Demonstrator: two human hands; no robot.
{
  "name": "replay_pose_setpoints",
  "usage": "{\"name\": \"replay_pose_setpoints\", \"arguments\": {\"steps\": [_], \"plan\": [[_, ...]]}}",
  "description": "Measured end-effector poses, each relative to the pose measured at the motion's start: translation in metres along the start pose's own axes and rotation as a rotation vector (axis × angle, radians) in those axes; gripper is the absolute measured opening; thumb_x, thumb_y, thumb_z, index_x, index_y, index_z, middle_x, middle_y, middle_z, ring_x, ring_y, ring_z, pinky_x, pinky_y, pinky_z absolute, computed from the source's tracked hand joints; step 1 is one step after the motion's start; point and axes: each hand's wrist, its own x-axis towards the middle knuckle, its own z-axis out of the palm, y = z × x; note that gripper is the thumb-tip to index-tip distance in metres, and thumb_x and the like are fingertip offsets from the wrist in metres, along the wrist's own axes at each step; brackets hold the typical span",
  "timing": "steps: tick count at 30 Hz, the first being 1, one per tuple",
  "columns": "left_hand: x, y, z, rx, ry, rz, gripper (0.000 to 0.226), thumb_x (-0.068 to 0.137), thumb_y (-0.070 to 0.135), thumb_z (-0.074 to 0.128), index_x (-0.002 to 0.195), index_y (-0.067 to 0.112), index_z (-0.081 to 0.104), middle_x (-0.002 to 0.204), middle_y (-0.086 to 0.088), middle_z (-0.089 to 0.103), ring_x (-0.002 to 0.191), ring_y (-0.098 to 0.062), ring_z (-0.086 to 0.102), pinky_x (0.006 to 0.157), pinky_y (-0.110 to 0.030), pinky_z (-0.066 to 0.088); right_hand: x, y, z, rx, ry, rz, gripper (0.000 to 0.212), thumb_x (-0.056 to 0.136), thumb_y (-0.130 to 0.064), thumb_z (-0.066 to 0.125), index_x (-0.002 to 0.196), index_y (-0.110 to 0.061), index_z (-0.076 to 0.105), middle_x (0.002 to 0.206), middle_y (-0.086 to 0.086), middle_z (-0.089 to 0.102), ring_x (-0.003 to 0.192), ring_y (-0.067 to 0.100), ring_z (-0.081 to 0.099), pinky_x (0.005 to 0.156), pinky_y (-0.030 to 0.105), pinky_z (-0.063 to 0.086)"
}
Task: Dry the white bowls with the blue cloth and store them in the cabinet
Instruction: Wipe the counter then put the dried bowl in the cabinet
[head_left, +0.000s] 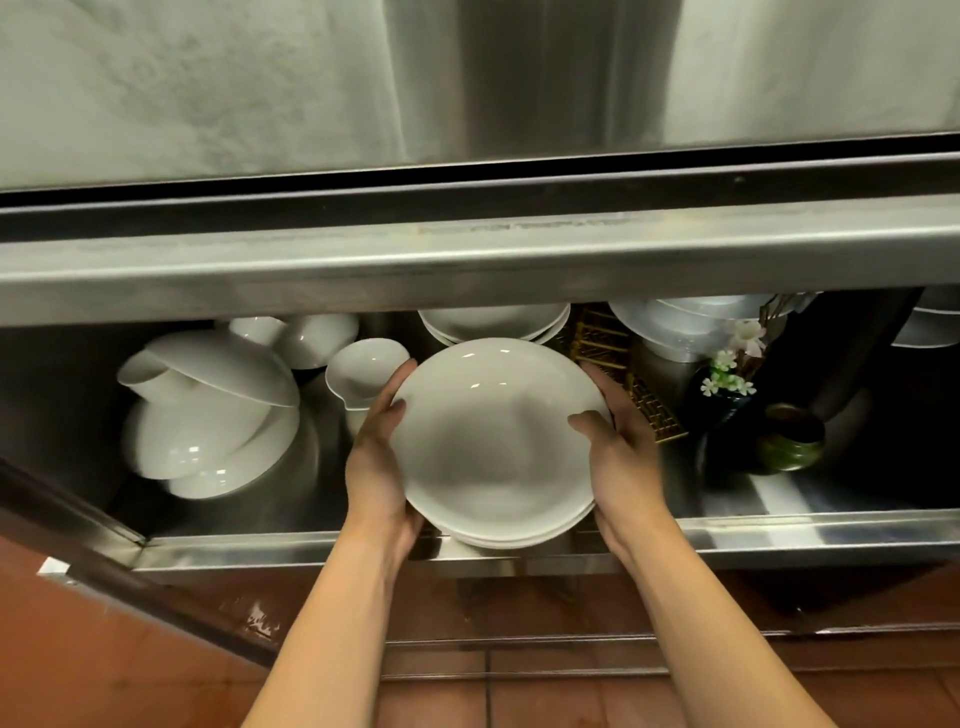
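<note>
Both hands are gripping a small stack of white bowls (498, 441) right at the front lip of the steel cabinet (467, 543), the open one under the counter. The left hand (382, 462) is clamping the stack's left rim with the thumb lying over the top edge, and the right hand (621, 457) is doing the same on the right rim, fingers wrapping underneath. The stack looks like three bowls nested, tilting a bit toward the camera, its bottom edge hanging just over the cabinet lip.

Taking that stack as the reference: just behind it more white bowls (493, 319) are sitting further in on the shelf. To its left a spouted white dish (363, 371) is sitting close by, and further left a pile of big upturned white bowls (218, 415) is leaning over. Just right of it a gold lattice rack (623, 374) is showing behind the right hand, then a dark vase with little white flowers (727, 384) and a green pot (792, 439).
</note>
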Motion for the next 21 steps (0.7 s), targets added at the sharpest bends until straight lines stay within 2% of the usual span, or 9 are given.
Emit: {"name": "replay_pose_setpoints", "arguments": {"steps": [2, 4, 6, 10, 14, 18, 20, 21], "plan": [[0.005, 0.000, 0.000, -0.013, -0.002, -0.009, 0.037, 0.106, 0.018, 0.047, 0.128, 0.030, 0.074, 0.115, -0.002, 0.083, 0.095, -0.028, 0.079, 0.082, -0.041, 0.064, 0.004, -0.001, 0.002, 0.009, 0.004, 0.023, 0.054, 0.073, -0.023, 0.059, 0.120, -0.049, 0.068, 0.136, -0.003, 0.064, 0.123, 0.026, 0.060, 0.098, 0.048, 0.055], [0.010, 0.001, 0.001, -0.025, 0.003, -0.021, 0.037, 0.106, 0.017, 0.048, 0.131, 0.026, 0.073, 0.112, -0.002, 0.084, 0.091, -0.027, 0.081, 0.082, -0.041, 0.064, 0.008, -0.002, 0.005, 0.032, 0.018, 0.043, 0.053, 0.073, -0.023, 0.060, 0.118, -0.049, 0.070, 0.136, -0.003, 0.063, 0.122, 0.025, 0.060, 0.096, 0.045, 0.055], [0.015, 0.002, 0.003, -0.029, 0.004, -0.035, 0.038, 0.105, 0.016, 0.048, 0.134, 0.024, 0.072, 0.115, -0.004, 0.082, 0.095, -0.030, 0.078, 0.083, -0.042, 0.064, 0.012, -0.003, 0.007, 0.062, 0.029, 0.052, 0.049, 0.077, -0.019, 0.060, 0.115, -0.046, 0.072, 0.135, -0.001, 0.064, 0.120, 0.025, 0.061, 0.091, 0.039, 0.055], [0.020, 0.000, 0.004, -0.045, 0.002, -0.051, 0.037, 0.105, 0.017, 0.048, 0.132, 0.024, 0.072, 0.122, -0.007, 0.079, 0.098, -0.030, 0.076, 0.081, -0.040, 0.063, 0.018, 0.000, 0.007, 0.086, 0.051, 0.057, 0.048, 0.091, -0.005, 0.058, 0.121, -0.040, 0.071, 0.135, 0.002, 0.064, 0.118, 0.027, 0.062, 0.086, 0.036, 0.055], [0.024, -0.002, 0.001, -0.046, 0.001, -0.054, 0.036, 0.102, 0.017, 0.051, 0.129, 0.025, 0.074, 0.120, -0.007, 0.082, 0.095, -0.029, 0.079, 0.079, -0.040, 0.066, 0.019, 0.002, 0.006, 0.061, 0.045, 0.039, 0.047, 0.088, -0.010, 0.059, 0.124, -0.039, 0.070, 0.136, 0.003, 0.064, 0.120, 0.029, 0.061, 0.094, 0.043, 0.055], [0.022, 0.002, 0.003, -0.005, 0.024, -0.018, 0.041, 0.086, 0.023, 0.066, 0.125, 0.027, 0.078, 0.128, -0.011, 0.078, 0.110, -0.035, 0.074, 0.099, -0.051, 0.060, 0.021, 0.000, 0.005, 0.024, 0.030, 0.020, 0.050, 0.079, -0.026, 0.066, 0.127, -0.041, 0.068, 0.137, -0.001, 0.063, 0.120, 0.024, 0.061, 0.084, 0.032, 0.053], [0.024, 0.004, 0.003, 0.032, 0.080, 0.013, 0.032, 0.091, 0.021, 0.070, 0.120, 0.028, 0.082, 0.130, -0.013, 0.077, 0.122, -0.039, 0.070, 0.108, -0.057, 0.054, 0.022, 0.000, 0.003, 0.000, 0.016, 0.000, 0.046, 0.087, -0.023, 0.069, 0.130, -0.039, 0.066, 0.137, -0.003, 0.063, 0.121, 0.021, 0.062, 0.082, 0.028, 0.052], [0.025, 0.005, 0.003, 0.045, 0.109, 0.019, 0.027, 0.093, 0.019, 0.071, 0.116, 0.027, 0.083, 0.129, -0.014, 0.077, 0.123, -0.040, 0.070, 0.108, -0.057, 0.055, 0.024, 0.001, 0.002, -0.001, 0.013, -0.002, 0.043, 0.091, -0.021, 0.069, 0.130, -0.038, 0.066, 0.137, -0.002, 0.064, 0.121, 0.022, 0.062, 0.084, 0.030, 0.053]]}}
